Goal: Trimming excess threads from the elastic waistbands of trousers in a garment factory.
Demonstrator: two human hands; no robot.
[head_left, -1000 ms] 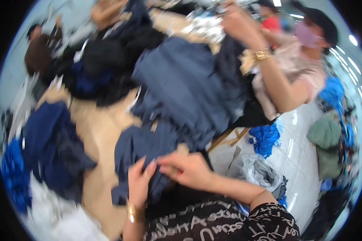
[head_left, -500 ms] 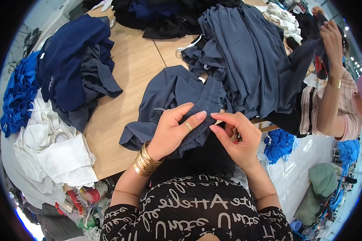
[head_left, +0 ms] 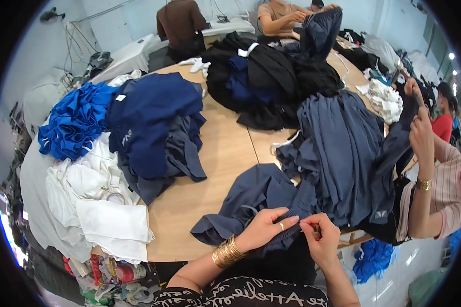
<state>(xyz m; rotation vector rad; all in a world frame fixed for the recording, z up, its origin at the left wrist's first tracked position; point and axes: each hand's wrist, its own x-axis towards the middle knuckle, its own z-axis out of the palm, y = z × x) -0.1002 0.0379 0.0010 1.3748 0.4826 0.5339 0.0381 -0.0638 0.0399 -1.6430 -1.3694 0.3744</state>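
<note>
A slate-grey garment [head_left: 261, 189] with a gathered elastic waistband [head_left: 305, 198] lies at the table's near edge, a grey drawstring loop showing on it. My left hand [head_left: 266, 229], with gold bangles and a ring, is closed on the waistband, thumb on top. Right beside that thumb, my right hand [head_left: 322, 238] pinches its thumb and forefinger together at the band's edge. Whatever is between those fingertips is too small to make out. Something small and dark shows inside the curled fingers of that hand.
Slate-grey garments [head_left: 343, 158] are heaped just right of my work. Navy [head_left: 153, 123], bright blue [head_left: 79, 123] and white cloth [head_left: 112, 220] piles lie left, a black pile [head_left: 271, 77] beyond. At right, a co-worker's hands [head_left: 420, 128] hold dark cloth; another person [head_left: 281, 20] handles a garment across the table [head_left: 220, 169].
The view has tilted up and shifted left, bringing the far side of the table and more people into sight. Both my hands stay at the waistband, the right one now more tightly curled.
</note>
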